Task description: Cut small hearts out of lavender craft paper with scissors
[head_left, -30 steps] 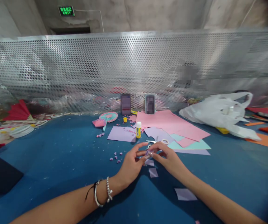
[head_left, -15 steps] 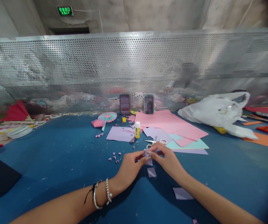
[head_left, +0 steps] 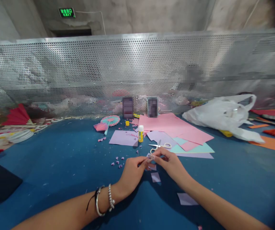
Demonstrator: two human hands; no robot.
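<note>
Between my fingertips is a small piece of purple paper (head_left: 148,155), mostly covered by the fingers. My left hand (head_left: 133,171) pinches it from the left, closed. From the right, my right hand (head_left: 169,163) pinches the same piece, thumb and forefinger together. Just below the fingers lies a small purple paper square (head_left: 155,177), with another partly hidden under the hands. A larger purple paper piece (head_left: 187,198) rests beside my right forearm. White-handled scissors (head_left: 167,145) lie just beyond my right hand. Several tiny folded purple paper pieces (head_left: 117,162) are scattered left of my left hand.
A glue stick (head_left: 141,134) stands upright beyond the hands, near a purple sheet (head_left: 123,138). Pink sheets (head_left: 171,124) spread right of it. A pleated paper fan (head_left: 110,120) lies at the back left, a white plastic bag (head_left: 218,111) at right. A perforated metal panel (head_left: 80,70) closes the far side.
Both hands stay in nearly the same place. My fingers have shifted slightly around the small purple paper, and the right hand sits a touch lower.
</note>
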